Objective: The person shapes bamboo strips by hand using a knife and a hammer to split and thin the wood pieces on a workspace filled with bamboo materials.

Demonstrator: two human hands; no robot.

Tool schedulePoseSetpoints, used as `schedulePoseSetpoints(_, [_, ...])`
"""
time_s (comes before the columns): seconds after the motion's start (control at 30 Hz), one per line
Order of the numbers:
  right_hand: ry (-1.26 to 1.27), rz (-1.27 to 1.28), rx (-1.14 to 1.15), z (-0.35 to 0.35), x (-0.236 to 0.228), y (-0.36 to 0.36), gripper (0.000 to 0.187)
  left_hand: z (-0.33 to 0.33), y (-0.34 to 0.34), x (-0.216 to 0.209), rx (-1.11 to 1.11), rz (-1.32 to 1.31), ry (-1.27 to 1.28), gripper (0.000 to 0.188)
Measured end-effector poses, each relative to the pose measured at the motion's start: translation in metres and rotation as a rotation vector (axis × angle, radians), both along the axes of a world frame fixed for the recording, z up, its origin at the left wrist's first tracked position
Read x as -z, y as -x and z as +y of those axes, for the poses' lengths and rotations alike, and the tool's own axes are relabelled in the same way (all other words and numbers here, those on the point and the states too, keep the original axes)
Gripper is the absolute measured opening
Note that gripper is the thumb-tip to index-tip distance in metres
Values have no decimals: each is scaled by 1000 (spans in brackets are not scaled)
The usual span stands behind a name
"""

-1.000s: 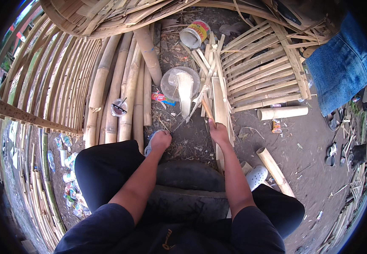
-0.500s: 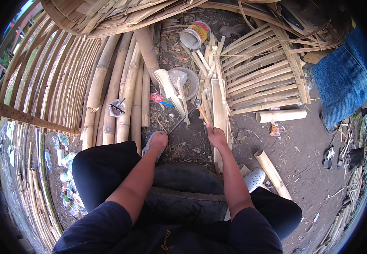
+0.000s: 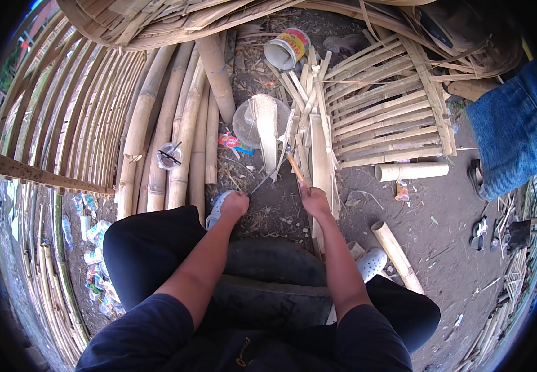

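Note:
My left hand [image 3: 236,203] is closed around one end of a thin grey metal rod or blade [image 3: 260,183]; the kind is unclear. Its far end meets the lower end of a pale split bamboo piece [image 3: 266,127]. That piece leans over a round grey stone-like slab [image 3: 244,124]. In my right hand [image 3: 315,201] is the wooden handle of a hammer [image 3: 296,168], its small head pointing away from me. The hammer head is close to the bamboo piece's right side, beside a thin frayed strip [image 3: 287,137].
Bamboo poles [image 3: 187,142] lie at left beside a slatted panel [image 3: 82,111]. Another slatted panel [image 3: 383,105] and split strips [image 3: 321,155] lie at right. A paint bucket [image 3: 286,49] rests beyond. A plastic cup [image 3: 169,156] sits on the poles. Someone's denim-clad leg [image 3: 510,130] is at far right.
The split bamboo piece has swung from a slant to nearly straight away from me, its far end moving right and farther off. Both hands keep their holds and hardly shift.

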State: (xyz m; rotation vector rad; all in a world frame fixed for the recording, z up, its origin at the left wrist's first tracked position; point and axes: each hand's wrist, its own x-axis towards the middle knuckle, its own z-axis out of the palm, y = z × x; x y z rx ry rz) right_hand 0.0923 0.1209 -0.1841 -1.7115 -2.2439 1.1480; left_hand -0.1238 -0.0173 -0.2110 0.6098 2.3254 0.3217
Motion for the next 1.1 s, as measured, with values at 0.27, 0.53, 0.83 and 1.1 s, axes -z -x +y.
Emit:
schedulePoseSetpoints(0.27, [-254,423,130,1,-75,29,51,-11,2,1,-44,17,-26,49])
schedulePoseSetpoints(0.53, [-104,-104,17,0,4,4,62,4,0,-2,152,59,21,47])
schedulePoseSetpoints(0.83, [-312,386,114,2,-75,39,50,-12,9,45,46,42,1,49])
schedulePoseSetpoints(1.1, [-104,-29,54,-7,21,12,62,1,-11,-1,95,7,62,51])
